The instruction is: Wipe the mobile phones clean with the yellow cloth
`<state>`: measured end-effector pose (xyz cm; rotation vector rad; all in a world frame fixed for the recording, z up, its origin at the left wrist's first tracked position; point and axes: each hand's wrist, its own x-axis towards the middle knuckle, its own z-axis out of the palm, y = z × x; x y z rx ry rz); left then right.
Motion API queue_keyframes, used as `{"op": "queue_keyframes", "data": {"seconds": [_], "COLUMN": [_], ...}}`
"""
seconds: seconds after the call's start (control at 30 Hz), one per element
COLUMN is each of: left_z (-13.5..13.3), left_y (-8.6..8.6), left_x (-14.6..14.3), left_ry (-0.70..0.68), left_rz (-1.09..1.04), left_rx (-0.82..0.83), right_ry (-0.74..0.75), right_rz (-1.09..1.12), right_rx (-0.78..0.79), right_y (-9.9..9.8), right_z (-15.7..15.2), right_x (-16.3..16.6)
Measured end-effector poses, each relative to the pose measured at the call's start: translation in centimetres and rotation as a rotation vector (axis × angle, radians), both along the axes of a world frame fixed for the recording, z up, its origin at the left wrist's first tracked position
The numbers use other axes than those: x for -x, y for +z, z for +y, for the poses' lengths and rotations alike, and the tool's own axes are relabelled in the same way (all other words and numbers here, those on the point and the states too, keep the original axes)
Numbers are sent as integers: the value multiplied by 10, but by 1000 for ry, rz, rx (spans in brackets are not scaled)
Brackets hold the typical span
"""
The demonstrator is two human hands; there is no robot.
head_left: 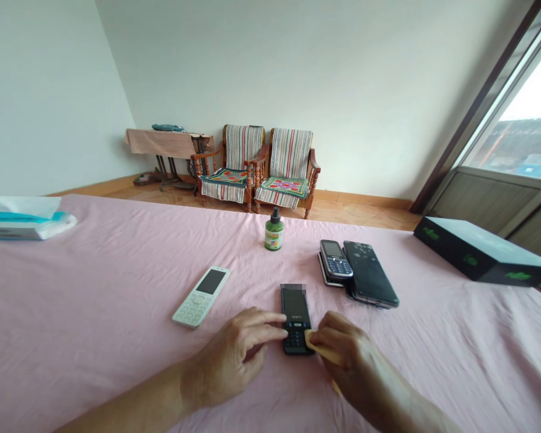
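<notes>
A black keypad phone [296, 313] lies flat on the pink cloth in front of me. My left hand [238, 355] rests at its left side, fingertips pressed on the keypad end. My right hand [342, 355] is closed on a small tan cloth pad [318, 347] that touches the phone's lower right corner. A white keypad phone [201, 296] lies to the left. A small green bottle with a black cap [274, 230] stands upright beyond the black phone.
Two more phones, a small keypad one [336, 261] and a black smartphone [370, 281], lie side by side at the right. A black box [482, 249] sits far right, a wipes pack [24, 218] far left. Two wooden chairs [256, 168] stand by the wall.
</notes>
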<state>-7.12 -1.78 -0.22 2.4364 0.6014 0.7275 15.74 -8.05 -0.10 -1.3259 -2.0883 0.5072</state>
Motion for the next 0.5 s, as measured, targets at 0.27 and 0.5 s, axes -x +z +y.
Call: {"op": "queue_keyframes", "data": {"seconds": [0.27,0.5], "left_z": [-1,-1], "left_y": [-1,-1], "left_x": [0,0], "left_ry": [1,0], "left_rz": [1,18], "left_rx": [17,27], "right_ry": [-52,8], "right_rz": [16,-50], "right_rx": [25,-29], "right_y": [4,3], "right_z": [-1,-1], "right_x": [1,9]}}
